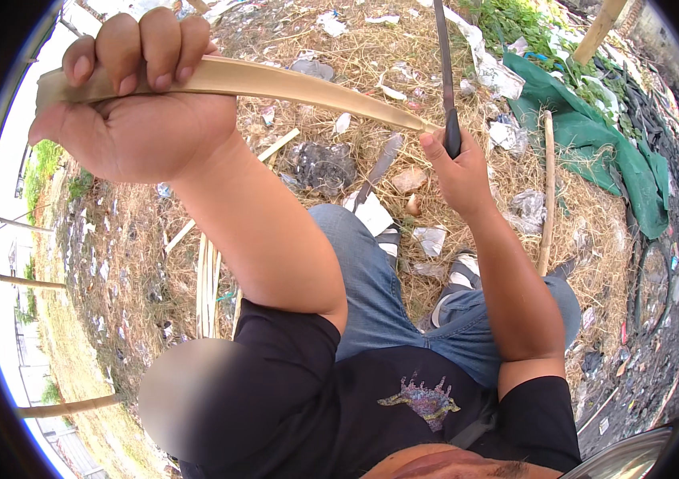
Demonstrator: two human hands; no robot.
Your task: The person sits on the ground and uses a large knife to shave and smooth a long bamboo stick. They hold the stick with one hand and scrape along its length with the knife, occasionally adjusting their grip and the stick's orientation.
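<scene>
My left hand (144,100) is raised at the upper left, its fingers curled over the wide end of a long, pale bamboo strip (291,86). The strip bows slightly as it runs across to the right and narrows. Its thin end meets the thumb of my right hand (463,172); whether the thumb pinches it I cannot tell. That hand is closed round the black handle of a knife (446,72), whose long dark blade points away from me, past the top edge of the view. Below the strip, a second blade (379,166) lies on the dry grass, partly under white paper.
Several split bamboo strips (208,287) lie left of my knees. A dark lump (322,166) and paper scraps litter the straw-covered ground. On the right are a bamboo pole (548,191) and a green tarp (587,132). My jeans-clad knees (355,247) are bent below my hands.
</scene>
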